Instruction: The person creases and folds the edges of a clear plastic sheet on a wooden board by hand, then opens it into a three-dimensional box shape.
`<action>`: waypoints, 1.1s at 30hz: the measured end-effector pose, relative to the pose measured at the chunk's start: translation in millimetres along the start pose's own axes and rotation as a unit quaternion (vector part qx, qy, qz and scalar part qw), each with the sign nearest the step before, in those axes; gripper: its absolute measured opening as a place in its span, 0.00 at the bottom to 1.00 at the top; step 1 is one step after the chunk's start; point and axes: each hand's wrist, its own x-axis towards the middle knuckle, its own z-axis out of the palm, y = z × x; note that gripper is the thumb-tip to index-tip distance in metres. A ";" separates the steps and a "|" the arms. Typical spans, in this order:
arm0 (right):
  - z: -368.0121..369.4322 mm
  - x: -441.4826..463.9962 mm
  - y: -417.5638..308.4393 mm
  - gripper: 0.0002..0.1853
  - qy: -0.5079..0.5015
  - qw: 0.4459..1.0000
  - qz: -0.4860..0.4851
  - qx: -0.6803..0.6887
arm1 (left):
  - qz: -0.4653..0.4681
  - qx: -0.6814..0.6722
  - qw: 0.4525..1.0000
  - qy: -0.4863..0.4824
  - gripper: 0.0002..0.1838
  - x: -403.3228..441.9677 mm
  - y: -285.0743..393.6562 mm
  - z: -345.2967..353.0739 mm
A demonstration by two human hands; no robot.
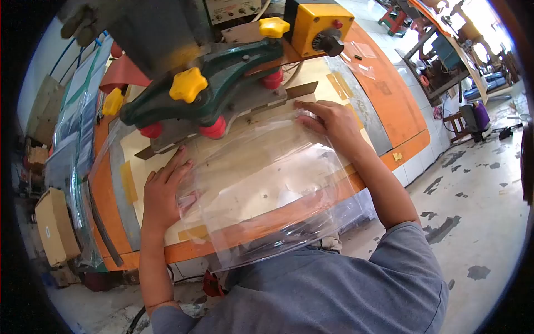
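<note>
Both the left hand [163, 195] and right hand [335, 123] lie spread against clear plastic [261, 186]; panel [236, 9] markings are unreadable.

A pale grey floor with dark worn patches [500, 239] spreads at right, bordering glossy white floor tiles [425, 160]. Beyond stand a red-and-green stool [393, 21] and a cluttered wooden workbench [469, 69], washed by white glare. A whitish wall [62, 47] rises at upper left, above 1 brown cardboard box [57, 225].

The head view looks forward and down, near the hands [163, 192] [338, 125].
</note>
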 end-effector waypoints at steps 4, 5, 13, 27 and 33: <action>-3.8 0.9 -4.6 0.18 -0.008 1.000 0.009 -0.016 | 0.022 -0.018 0.999 0.018 0.33 0.5 -4.3 3.4; -6.6 2.1 -6.6 0.19 -0.032 0.999 0.026 -0.028 | 0.020 -0.019 0.999 0.018 0.33 0.7 -5.5 5.1; -3.2 1.7 -2.0 0.22 -0.046 0.998 0.031 -0.028 | 0.007 -0.020 1.000 -0.001 0.35 1.4 -4.7 3.8; -1.7 2.4 -1.3 0.21 -0.031 0.999 0.011 -0.035 | 0.013 -0.004 1.000 -0.007 0.34 3.2 -2.9 1.6; 3.4 1.5 2.4 0.20 -0.010 1.000 0.002 -0.019 | 0.013 0.000 1.000 -0.001 0.33 3.1 -1.4 1.0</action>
